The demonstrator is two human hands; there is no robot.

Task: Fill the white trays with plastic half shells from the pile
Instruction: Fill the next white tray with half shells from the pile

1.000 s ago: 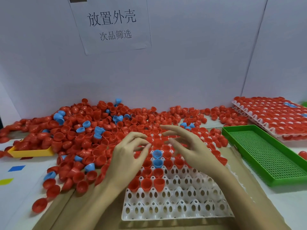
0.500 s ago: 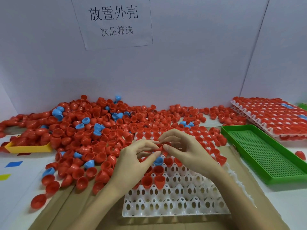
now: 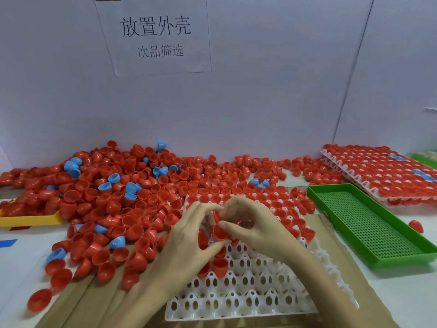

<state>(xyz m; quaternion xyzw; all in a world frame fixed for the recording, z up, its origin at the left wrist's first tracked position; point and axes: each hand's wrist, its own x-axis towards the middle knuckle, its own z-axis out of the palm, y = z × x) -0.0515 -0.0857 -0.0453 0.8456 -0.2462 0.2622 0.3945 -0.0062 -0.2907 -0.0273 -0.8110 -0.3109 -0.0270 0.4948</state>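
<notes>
Red half shell (image 3: 218, 232) | pinched between both hands | over white tray (image 3: 248, 301)

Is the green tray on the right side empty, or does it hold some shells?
Empty. The green tray shows only its bare perforated floor; one red shell lies outside it, on the table.

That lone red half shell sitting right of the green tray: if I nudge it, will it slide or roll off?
The lone red half shell looks thin, hollow plastic, so it is probably very light and would skid easily. Its domed side suggests it may rock or roll rather than stay put. The bare table around it looks smooth, offering little grip.
</notes>
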